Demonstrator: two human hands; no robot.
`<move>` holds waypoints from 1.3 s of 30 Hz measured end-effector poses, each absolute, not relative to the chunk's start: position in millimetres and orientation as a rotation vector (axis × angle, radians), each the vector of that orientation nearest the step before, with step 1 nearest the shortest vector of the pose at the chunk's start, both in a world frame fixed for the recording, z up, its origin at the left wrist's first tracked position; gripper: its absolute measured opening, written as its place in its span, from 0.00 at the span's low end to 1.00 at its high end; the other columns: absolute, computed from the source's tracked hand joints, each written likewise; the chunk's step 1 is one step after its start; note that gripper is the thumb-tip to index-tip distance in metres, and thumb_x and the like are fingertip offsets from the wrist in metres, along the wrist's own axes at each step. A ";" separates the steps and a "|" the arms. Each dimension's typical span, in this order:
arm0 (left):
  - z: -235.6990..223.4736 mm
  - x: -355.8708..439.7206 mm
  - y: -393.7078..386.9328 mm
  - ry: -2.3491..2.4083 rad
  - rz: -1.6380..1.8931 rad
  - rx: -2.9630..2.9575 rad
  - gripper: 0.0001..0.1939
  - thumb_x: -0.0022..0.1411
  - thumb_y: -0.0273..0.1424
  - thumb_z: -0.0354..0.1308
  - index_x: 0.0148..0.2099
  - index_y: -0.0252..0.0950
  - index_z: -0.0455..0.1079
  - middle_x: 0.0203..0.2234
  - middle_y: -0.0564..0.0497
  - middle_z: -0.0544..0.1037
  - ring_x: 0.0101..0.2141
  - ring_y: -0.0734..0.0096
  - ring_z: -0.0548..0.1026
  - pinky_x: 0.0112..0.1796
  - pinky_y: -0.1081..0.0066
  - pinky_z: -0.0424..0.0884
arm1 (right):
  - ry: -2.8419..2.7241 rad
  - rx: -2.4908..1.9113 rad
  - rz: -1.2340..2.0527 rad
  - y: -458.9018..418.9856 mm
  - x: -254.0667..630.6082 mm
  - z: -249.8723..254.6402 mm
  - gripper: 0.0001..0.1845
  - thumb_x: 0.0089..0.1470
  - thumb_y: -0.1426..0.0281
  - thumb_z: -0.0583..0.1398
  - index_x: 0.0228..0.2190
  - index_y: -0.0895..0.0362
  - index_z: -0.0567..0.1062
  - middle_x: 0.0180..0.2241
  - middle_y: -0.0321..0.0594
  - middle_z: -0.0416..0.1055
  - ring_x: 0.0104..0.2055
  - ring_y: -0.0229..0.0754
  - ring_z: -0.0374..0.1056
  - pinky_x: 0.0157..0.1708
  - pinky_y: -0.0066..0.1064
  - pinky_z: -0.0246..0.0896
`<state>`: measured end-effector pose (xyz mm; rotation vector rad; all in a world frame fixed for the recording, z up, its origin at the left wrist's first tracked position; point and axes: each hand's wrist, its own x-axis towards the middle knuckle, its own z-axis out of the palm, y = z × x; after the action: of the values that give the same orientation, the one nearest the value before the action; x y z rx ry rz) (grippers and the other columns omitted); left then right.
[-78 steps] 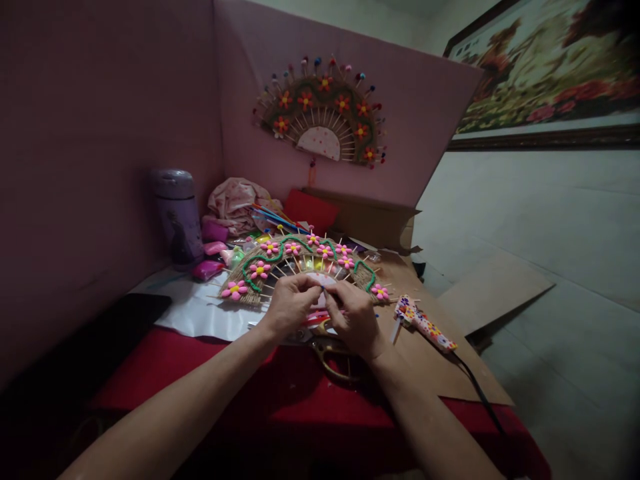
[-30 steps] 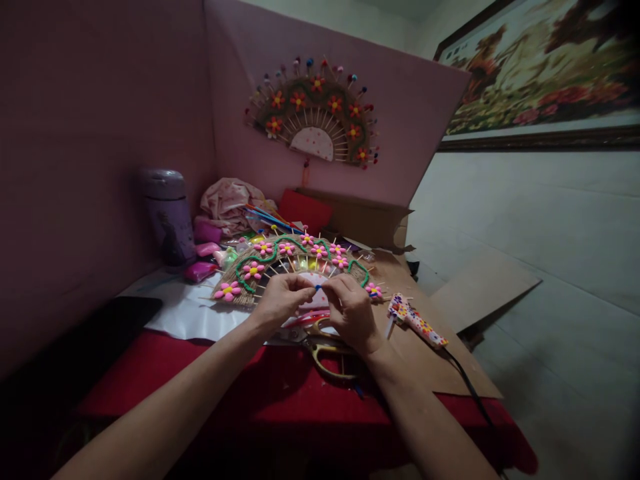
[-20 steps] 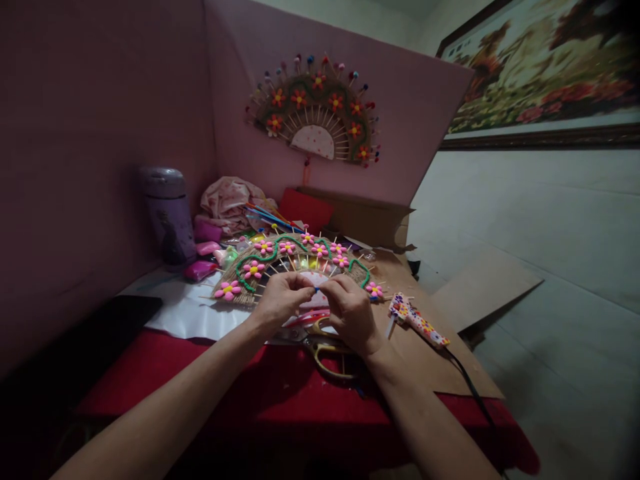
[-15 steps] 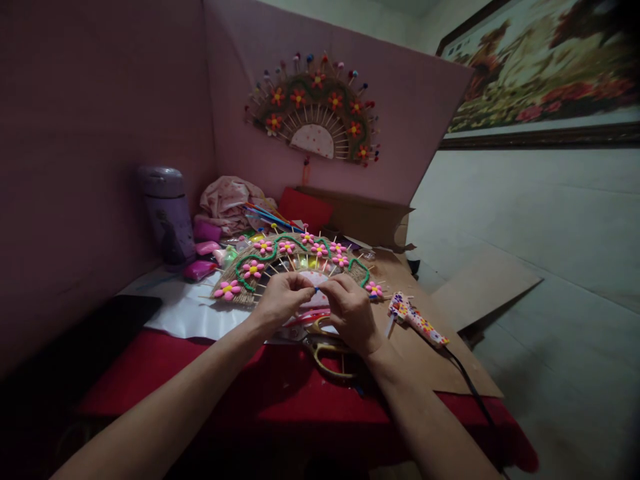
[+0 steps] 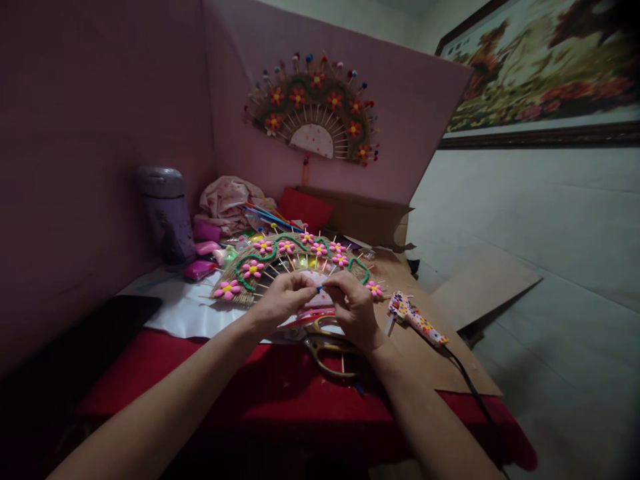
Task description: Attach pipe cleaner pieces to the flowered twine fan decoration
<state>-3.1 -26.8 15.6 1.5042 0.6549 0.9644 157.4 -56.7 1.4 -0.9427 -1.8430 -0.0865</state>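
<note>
A fan-shaped craft of sticks and twine, with pink flowers and a green wavy cord, lies on white paper. Just in front of it my left hand and my right hand meet, both with fingers pinched together on a tiny blue piece between the fingertips. What the blue piece is I cannot make out. Gold-handled scissors lie on the red tablecloth right under my right hand.
A spotted glue gun with a black cord lies on brown cardboard at the right. A purple flask, pink clay packs, a pink cloth and coloured sticks crowd the back left. A finished fan hangs on the pink board.
Both hands stay pinched together in front of the fan, with only small finger shifts. The scissors show a little more below my right hand.
</note>
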 end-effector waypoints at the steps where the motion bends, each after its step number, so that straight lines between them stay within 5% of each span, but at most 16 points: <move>1: 14.6 -3.0 -26.9 0.614 0.943 1.466 0.11 0.48 0.35 0.60 0.25 0.33 0.65 0.15 0.57 0.64 0.17 0.83 0.60 0.19 0.78 0.56 | -1.815 -0.936 -0.055 -56.8 156.8 1.4 0.07 0.55 0.75 0.53 0.31 0.56 0.70 0.29 0.38 0.67 0.33 0.39 0.64 0.34 0.31 0.61; 14: 1.9 15.7 -30.7 0.634 1.248 1.102 0.13 0.45 0.36 0.63 0.28 0.33 0.65 0.16 0.58 0.66 0.17 0.83 0.60 0.21 0.78 0.58 | -1.751 -0.998 -0.011 -60.1 134.6 -5.0 0.07 0.57 0.73 0.53 0.33 0.56 0.71 0.31 0.39 0.71 0.34 0.38 0.67 0.35 0.29 0.61; 22: 8.1 8.6 -33.6 0.810 1.415 1.752 0.06 0.55 0.29 0.55 0.34 0.35 0.72 0.28 0.51 0.76 0.29 0.73 0.71 0.31 0.74 0.65 | -1.887 -1.148 -0.209 -59.4 150.8 1.3 0.07 0.56 0.73 0.53 0.34 0.55 0.71 0.32 0.39 0.70 0.36 0.40 0.65 0.35 0.29 0.58; 39: 5.8 0.9 -27.9 0.942 1.263 2.347 0.08 0.53 0.22 0.51 0.27 0.34 0.69 0.22 0.52 0.71 0.24 0.75 0.65 0.28 0.73 0.59 | -2.000 -1.082 -0.305 -53.8 162.8 1.4 0.07 0.56 0.75 0.52 0.31 0.57 0.70 0.29 0.40 0.67 0.34 0.41 0.63 0.35 0.31 0.57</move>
<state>0.9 -27.9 5.8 2.3466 0.9421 1.2629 162.8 -53.8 1.4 -1.0816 -1.9995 -0.3047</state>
